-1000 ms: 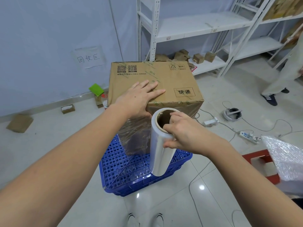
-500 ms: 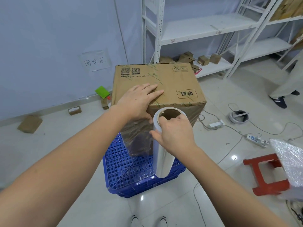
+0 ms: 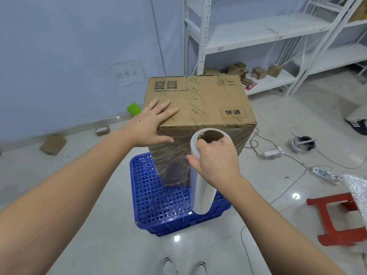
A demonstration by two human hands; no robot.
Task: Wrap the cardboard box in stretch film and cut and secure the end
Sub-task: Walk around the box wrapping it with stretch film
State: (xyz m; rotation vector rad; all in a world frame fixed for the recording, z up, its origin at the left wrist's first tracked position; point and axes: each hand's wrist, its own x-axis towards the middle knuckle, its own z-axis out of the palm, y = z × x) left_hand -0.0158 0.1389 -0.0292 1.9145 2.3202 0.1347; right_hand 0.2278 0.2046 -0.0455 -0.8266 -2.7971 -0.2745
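Observation:
A brown cardboard box (image 3: 210, 100) stands on an upturned blue plastic crate (image 3: 158, 197). Clear film covers the box's near side. My left hand (image 3: 151, 124) lies flat with spread fingers on the box's top near-left corner, thumb down on the front face. My right hand (image 3: 214, 161) grips the top of an upright roll of stretch film (image 3: 202, 193), fingers hooked into its cardboard core. The roll stands against the box's near face, and its lower end hangs over the crate.
A red stool (image 3: 337, 221) and bubble wrap (image 3: 357, 197) are at the right. Cables and power strips (image 3: 325, 174) lie on the tiled floor. White shelving (image 3: 258, 36) with small boxes stands behind. Another person's shoe (image 3: 357, 126) is at the far right.
My left hand slid left across the box top toward its near-left corner. My right hand shifted its grip on the roll's top, and the roll stays against the box's front.

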